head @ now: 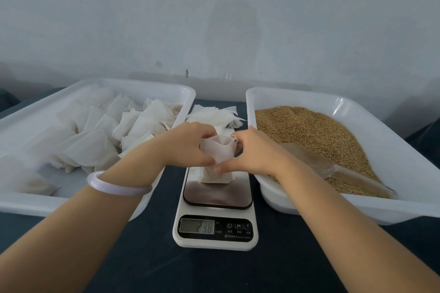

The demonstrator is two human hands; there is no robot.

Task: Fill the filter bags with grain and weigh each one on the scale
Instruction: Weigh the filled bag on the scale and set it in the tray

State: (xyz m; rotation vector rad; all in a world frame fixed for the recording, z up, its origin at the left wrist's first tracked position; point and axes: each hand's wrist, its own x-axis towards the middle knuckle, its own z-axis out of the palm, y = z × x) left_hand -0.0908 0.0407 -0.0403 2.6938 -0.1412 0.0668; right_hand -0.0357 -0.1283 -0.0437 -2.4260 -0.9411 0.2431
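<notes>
Hard to make out: the digits on the scale (215, 231) are blurring; the hands are covering the bag's middle.
Bag (217, 157): sitting upright on the scale's plate, mouth gaping open.
Left hand (190, 145): pinching the bag's left edge.
Right hand (252, 150): pinching its right edge.
Left tray (28, 204): holding white bags (133, 123).
Right tray (357, 207): holding grain (309, 126), with a scoop (321, 164) lying half-buried.
Behind the scale: loose bags (214, 114) lying on the counter (147, 257).
</notes>
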